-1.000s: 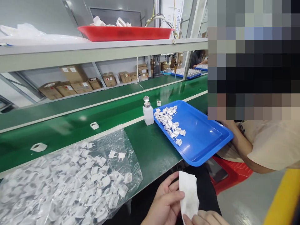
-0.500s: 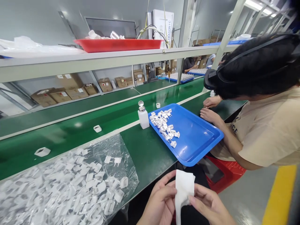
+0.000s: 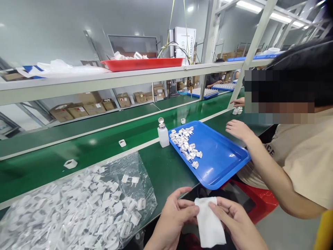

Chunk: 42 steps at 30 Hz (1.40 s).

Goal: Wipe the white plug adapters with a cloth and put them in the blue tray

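My left hand [image 3: 174,217] and my right hand [image 3: 234,222] both pinch the top edge of a white cloth wipe [image 3: 209,224], which hangs between them below the table's front edge. To the left lies a clear plastic bag [image 3: 78,205] full of white plug parts. Ahead stands a small white dispenser bottle [image 3: 163,133] next to a blue tray [image 3: 221,159] holding several white plug parts [image 3: 186,144].
A co-worker in a beige shirt sits at the right, one hand [image 3: 236,128] by the blue tray. Loose white housings [image 3: 70,163] lie on the green conveyor belt [image 3: 104,139]. A red tray [image 3: 142,63] sits on the shelf above, cardboard boxes [image 3: 78,109] behind. A red stool [image 3: 257,201] is below.
The wipe has dropped from upright to hanging lower, and my right hand has come up beside my left to hold it. The view tilted upward and the co-worker's hand moved off the tray's edge.
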Each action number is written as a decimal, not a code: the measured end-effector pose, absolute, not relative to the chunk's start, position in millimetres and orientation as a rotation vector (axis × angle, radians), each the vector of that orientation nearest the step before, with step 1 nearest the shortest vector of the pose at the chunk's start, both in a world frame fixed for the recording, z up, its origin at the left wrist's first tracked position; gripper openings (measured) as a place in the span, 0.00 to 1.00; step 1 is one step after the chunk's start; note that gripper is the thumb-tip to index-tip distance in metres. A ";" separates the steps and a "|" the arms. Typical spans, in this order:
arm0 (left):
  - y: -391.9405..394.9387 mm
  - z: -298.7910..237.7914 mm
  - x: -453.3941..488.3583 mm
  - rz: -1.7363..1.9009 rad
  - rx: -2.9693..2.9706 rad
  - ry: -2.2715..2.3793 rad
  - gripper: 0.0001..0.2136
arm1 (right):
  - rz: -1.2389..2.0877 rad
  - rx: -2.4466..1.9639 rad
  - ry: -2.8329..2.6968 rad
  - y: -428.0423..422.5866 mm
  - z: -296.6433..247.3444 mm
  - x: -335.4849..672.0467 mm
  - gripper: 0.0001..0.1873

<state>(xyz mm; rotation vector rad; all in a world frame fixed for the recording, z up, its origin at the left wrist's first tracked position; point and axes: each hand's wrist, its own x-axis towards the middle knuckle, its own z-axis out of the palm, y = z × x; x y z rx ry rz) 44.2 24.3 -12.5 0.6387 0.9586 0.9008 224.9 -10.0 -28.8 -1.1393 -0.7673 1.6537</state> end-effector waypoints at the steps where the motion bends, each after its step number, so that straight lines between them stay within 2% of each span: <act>1: 24.8 -12.8 44.1 0.907 0.663 0.954 0.35 | 1.652 -1.137 -0.761 -9.2 -26.2 225.0 0.23; 7: 28.3 -7.2 42.2 0.967 0.820 0.974 0.35 | 1.640 -1.071 -0.821 -6.7 -16.8 226.8 0.24; 10: 29.2 -4.5 39.6 0.981 0.919 0.989 0.35 | 1.555 -1.125 -0.853 -9.0 -20.1 227.2 0.35; 12: 29.2 -2.3 37.0 0.986 1.033 1.015 0.30 | 1.437 -1.166 -0.915 -10.7 -24.2 229.0 0.39; 15: 28.8 2.2 32.4 0.992 1.320 1.108 0.15 | 1.262 -1.280 -1.233 -11.2 -29.2 236.5 0.29; 17: 28.7 5.5 29.7 0.992 1.490 1.152 0.09 | 1.117 -1.370 -1.486 -9.6 -29.2 242.5 0.24; 22: 28.9 13.0 25.5 0.992 1.552 1.128 0.08 | 0.600 -1.310 -1.818 -5.1 -12.7 245.6 0.13; 26: 31.3 21.0 21.9 0.993 1.481 1.058 0.10 | 0.431 -1.140 -1.955 -3.1 11.2 241.8 0.08; 28: 33.3 24.3 21.6 1.030 1.523 1.029 0.13 | 0.507 -1.164 -1.953 -0.6 23.1 241.5 0.10; 30: 34.6 25.5 24.1 1.049 1.444 0.970 0.16 | 0.761 -1.217 -1.901 3.5 32.3 241.5 0.15; 34: 32.8 22.5 35.6 0.930 0.914 0.701 0.18 | 1.219 -1.228 -1.650 12.8 35.9 238.7 0.21; 42: 29.7 20.3 43.2 0.880 0.811 0.696 0.20 | 1.145 -1.289 -1.503 10.9 21.7 234.6 0.21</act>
